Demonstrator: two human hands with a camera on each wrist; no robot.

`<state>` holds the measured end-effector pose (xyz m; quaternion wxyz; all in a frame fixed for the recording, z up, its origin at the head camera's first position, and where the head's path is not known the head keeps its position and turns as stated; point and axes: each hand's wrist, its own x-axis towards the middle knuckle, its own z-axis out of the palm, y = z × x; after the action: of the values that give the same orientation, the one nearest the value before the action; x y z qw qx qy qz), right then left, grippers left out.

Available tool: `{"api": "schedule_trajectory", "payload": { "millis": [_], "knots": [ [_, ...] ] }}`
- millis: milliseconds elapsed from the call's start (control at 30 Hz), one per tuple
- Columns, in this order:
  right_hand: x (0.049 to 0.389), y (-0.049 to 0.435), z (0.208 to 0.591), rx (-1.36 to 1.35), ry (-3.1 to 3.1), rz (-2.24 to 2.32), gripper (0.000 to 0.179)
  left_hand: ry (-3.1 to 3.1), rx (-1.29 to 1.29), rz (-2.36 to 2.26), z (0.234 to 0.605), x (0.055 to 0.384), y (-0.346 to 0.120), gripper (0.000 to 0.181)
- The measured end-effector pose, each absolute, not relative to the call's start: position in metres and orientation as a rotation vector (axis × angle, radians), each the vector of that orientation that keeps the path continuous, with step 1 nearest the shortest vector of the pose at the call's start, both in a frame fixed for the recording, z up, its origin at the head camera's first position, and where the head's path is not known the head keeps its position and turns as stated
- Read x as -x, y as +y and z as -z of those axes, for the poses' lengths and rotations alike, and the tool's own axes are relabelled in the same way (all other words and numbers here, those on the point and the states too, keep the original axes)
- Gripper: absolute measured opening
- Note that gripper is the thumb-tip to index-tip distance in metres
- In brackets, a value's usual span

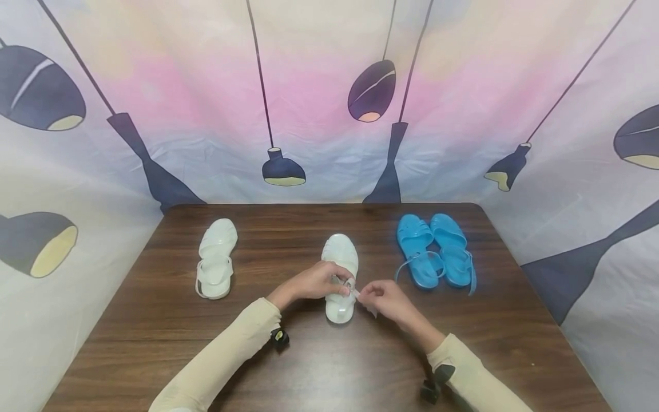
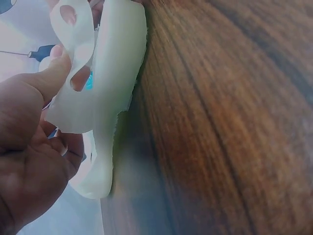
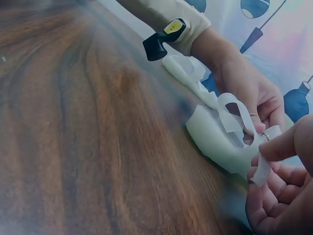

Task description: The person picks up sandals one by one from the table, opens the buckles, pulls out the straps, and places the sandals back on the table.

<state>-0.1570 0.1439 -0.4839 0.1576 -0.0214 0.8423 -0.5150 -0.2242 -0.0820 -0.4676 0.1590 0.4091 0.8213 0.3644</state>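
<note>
A white, glossy, plastic-looking sandal [image 1: 340, 250] lies sole-down at the middle of the brown wood-grain tabletop [image 1: 288, 366], its toe pointing away from the person. The left hand [image 1: 321, 280] reaches across it from the side and pinches its ankle band near a small metallic-looking buckle [image 3: 266, 136]. The right hand [image 1: 388, 300], just beside the sandal, pinches the thin translucent-white strap end [image 3: 261, 174] between thumb and fingers. A matching white sandal [image 1: 218, 243] lies well apart to the left; a pair of bright blue, glossy sandals [image 1: 424, 270] lies side by side to the right.
</note>
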Motion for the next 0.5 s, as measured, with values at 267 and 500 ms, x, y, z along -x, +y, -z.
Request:
{"api": "schedule_trajectory", "payload": {
  "millis": [267,500],
  "knots": [
    [0.1635,0.1374,0.4861,0.147,2.39,1.579,0.015,2.345,-1.186,-1.041,0.4696,0.2245,-0.0808,0.025],
    [0.1621,0.1402,0.484,0.07,2.335,1.599,0.02,2.333,-1.217,-1.055,0.4674,0.2238,-0.0812,0.025]
  ]
}}
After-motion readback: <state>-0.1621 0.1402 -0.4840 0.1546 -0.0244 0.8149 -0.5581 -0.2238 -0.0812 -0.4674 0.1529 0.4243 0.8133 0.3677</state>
